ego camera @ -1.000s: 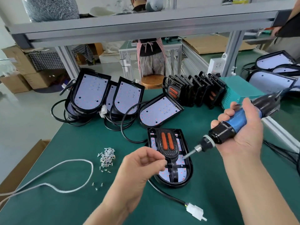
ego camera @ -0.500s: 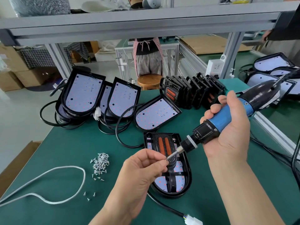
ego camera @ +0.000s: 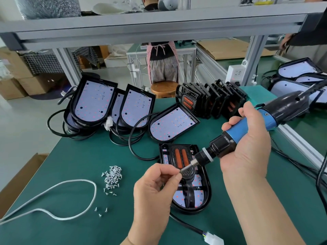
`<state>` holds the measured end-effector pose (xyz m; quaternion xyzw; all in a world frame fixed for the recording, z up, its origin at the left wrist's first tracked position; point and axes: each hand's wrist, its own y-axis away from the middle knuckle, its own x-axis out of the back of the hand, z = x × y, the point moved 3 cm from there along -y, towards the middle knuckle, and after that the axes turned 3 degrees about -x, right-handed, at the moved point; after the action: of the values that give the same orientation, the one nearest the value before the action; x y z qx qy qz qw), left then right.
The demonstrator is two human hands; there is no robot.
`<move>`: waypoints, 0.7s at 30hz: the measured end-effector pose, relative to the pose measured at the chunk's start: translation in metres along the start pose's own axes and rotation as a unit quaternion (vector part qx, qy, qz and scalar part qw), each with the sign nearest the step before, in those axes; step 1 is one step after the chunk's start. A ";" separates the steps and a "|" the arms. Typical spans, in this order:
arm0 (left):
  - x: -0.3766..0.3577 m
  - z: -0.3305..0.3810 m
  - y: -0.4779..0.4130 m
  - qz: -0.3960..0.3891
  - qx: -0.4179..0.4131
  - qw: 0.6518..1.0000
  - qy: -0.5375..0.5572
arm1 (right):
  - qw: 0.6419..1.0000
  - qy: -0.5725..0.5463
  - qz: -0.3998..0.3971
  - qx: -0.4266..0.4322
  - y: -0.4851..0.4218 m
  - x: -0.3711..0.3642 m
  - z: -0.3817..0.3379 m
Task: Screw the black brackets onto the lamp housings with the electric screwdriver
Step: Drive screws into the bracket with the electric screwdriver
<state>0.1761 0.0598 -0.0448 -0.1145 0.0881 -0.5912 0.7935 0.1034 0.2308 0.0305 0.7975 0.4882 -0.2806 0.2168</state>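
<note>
Fingertips of my left hand are pinched together on the bit of the electric screwdriver, which my right hand grips. The black bracket sits in the lamp housing just below. My worry is that the screw, which I can't see, seats crooked and drops, or I bump the trigger and get nipped.

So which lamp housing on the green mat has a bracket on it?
The housing lying flat nearest you, below the screwdriver tip: a black bracket with orange strips sits on it. The other housings behind show bare LED boards.
</note>
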 end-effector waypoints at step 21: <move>0.027 -0.043 -0.048 -0.019 0.167 0.938 -0.305 | 0.991 0.073 -0.087 0.070 0.008 -0.009 0.028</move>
<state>0.1283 0.0178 -0.0722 -0.1565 -0.2600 -0.5492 0.7786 0.1004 0.2041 0.0162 0.7833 0.5496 -0.2731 0.0986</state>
